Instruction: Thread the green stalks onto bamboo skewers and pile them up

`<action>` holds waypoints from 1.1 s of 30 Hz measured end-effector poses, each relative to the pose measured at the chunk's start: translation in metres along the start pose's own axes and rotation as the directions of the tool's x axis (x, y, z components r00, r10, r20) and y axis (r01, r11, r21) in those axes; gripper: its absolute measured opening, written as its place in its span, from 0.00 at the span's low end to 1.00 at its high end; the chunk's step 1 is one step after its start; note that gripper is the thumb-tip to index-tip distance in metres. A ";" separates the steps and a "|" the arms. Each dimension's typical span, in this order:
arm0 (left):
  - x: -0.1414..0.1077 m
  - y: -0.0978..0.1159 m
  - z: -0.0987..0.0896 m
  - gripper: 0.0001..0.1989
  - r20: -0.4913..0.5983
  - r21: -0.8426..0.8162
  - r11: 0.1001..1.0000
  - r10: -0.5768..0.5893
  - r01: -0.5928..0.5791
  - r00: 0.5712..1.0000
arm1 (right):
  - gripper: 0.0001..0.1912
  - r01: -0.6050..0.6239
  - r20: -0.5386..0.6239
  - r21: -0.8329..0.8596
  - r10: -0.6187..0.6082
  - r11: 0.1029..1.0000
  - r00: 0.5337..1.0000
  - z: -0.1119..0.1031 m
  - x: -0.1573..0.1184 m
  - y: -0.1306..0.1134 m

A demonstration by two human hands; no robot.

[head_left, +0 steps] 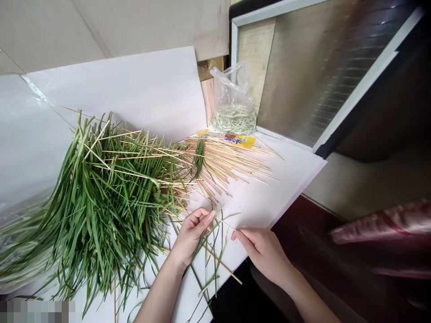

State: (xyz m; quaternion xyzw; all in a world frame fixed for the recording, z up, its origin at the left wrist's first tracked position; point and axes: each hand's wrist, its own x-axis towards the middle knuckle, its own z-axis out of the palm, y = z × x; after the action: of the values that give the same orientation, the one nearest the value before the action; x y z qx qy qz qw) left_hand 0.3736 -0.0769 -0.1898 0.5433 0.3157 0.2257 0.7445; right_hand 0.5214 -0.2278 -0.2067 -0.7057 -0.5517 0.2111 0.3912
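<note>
My left hand (195, 231) is closed in a pinch on green leek leaves (220, 251), which hang down below its fingers, and on one end of a thin wooden skewer (225, 223). The other end of that skewer is between the fingertips of my right hand (257, 249), closed in a pinch to the right. A large heap of green leeks (107, 211) lies left of my hands, with several skewers across it. Behind my hands, many wooden skewers (222, 159) are fanned out on the white table (286, 179).
A clear plastic bag (234, 107) with pale green pieces stands at the back, beside a yellow packet (244, 141). A framed glass panel (296, 76) rises at the back right. The table's edge runs diagonally on the right; a reddish patterned cloth (387, 224) lies beyond.
</note>
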 end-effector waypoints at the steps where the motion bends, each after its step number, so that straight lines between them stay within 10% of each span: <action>1: 0.000 0.000 0.000 0.18 0.001 0.000 1.000 -0.001 0.001 1.000 | 0.23 -0.002 -0.001 -0.001 0.002 1.000 1.000 0.000 0.000 0.000; 33: -0.004 -0.002 0.007 0.16 -0.064 0.161 0.979 0.135 -0.123 0.989 | 0.23 -0.025 0.011 0.053 0.024 0.998 1.000 -0.005 0.001 -0.004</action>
State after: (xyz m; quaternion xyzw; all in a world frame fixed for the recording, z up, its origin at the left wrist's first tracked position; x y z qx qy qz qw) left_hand 0.3761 -0.0849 -0.1894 0.6106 0.3241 0.2682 0.6710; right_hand 0.5231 -0.2286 -0.2006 -0.7007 -0.5393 0.2340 0.4043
